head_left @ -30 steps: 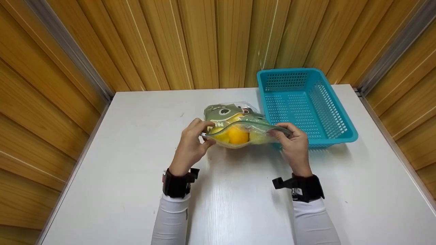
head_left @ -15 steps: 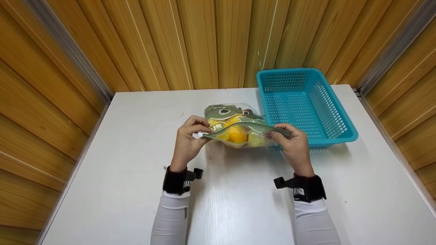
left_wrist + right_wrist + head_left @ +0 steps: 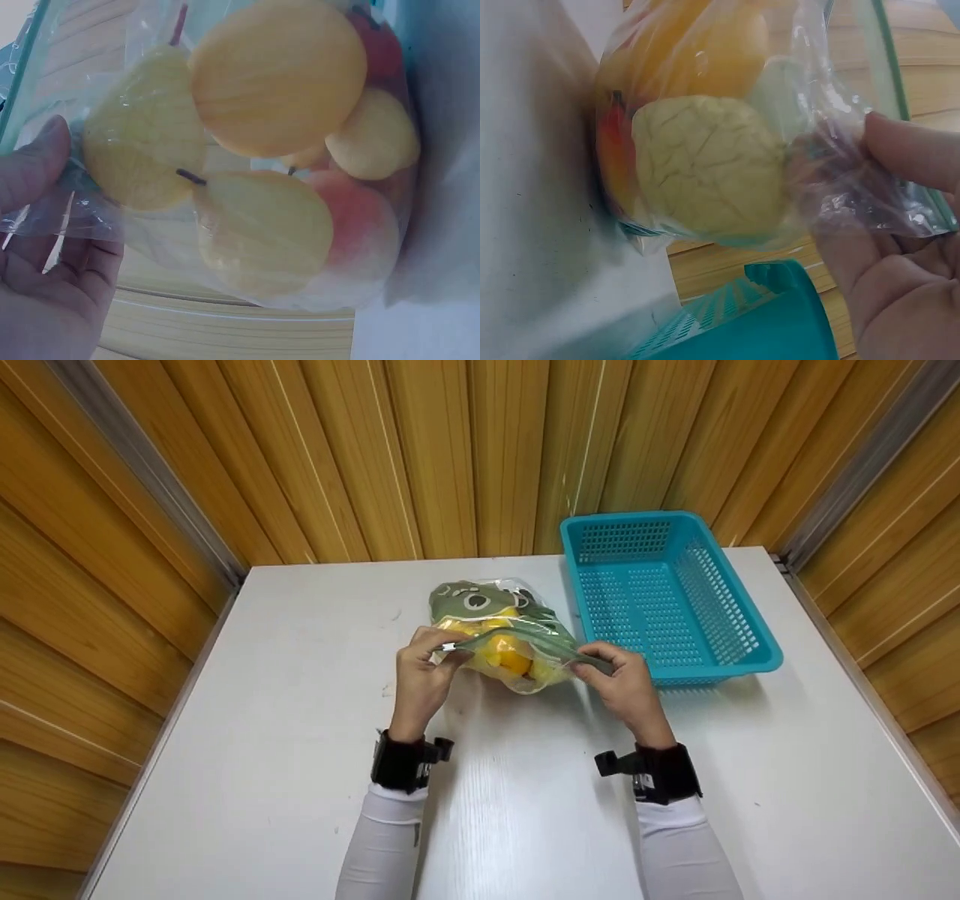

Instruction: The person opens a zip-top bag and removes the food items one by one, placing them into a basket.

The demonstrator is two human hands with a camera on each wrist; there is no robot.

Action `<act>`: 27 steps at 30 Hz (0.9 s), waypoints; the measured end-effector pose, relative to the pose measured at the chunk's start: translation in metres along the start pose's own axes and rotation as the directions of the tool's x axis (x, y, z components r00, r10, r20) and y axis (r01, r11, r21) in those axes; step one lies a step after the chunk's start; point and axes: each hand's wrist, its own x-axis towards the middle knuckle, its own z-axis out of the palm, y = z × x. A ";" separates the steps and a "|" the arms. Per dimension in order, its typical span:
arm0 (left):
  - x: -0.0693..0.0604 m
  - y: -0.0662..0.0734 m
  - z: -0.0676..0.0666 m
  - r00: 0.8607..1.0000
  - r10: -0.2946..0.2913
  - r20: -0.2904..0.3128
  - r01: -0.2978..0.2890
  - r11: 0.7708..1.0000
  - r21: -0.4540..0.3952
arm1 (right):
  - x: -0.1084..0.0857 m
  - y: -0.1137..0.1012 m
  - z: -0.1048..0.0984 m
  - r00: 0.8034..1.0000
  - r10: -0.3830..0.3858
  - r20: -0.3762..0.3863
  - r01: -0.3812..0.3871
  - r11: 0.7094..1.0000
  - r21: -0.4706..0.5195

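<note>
A clear zip bag (image 3: 480, 622) with a green cartoon-face print sits mid-table, full of fruit. My left hand (image 3: 421, 679) pinches its left top corner, beside a white slider (image 3: 449, 646). At the opposite corner, the zip strip is gripped between thumb and fingers of my right hand (image 3: 621, 684). Through the plastic in the left wrist view show two yellow pears (image 3: 262, 232), a large orange-yellow fruit (image 3: 277, 75) and a red-and-pale fruit (image 3: 364, 225). The right wrist view has a pale, creased round fruit (image 3: 709, 165) near a red-orange one (image 3: 615, 161).
A teal plastic basket (image 3: 757, 661) with perforated sides stands to the right of the bag, close to it. The white table (image 3: 300, 697) ends at a wood-panelled wall (image 3: 435, 457), with more panels at both sides.
The bag has shifted left. My right hand has moved left and slightly toward me with its corner, so my hands are closer together. Both hands keep hold of the bag.
</note>
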 end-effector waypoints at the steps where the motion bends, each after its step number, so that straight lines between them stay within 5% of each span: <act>1: -0.001 0.000 0.001 1.000 -0.001 0.004 0.001 1.000 0.012 | 0.000 -0.001 0.000 1.000 -0.013 0.008 0.013 0.999 -0.041; 7: -0.007 0.001 -0.004 0.988 -0.030 0.152 0.033 0.999 -0.015 | -0.008 -0.016 -0.009 0.992 -0.026 0.122 0.065 0.943 -0.326; 12: -0.011 0.001 -0.013 0.971 -0.075 0.227 0.083 0.996 -0.026 | -0.014 -0.028 -0.015 0.978 -0.012 0.207 0.092 0.919 -0.384; 19: -0.010 -0.002 -0.016 0.991 -0.052 0.127 0.048 0.998 0.033 | -0.015 -0.028 -0.011 0.976 -0.093 0.197 0.157 0.925 -0.346; 27: -0.009 -0.003 -0.023 0.991 -0.133 -0.019 0.134 0.991 0.029 | -0.017 -0.031 -0.010 0.977 -0.112 0.181 0.164 0.938 -0.307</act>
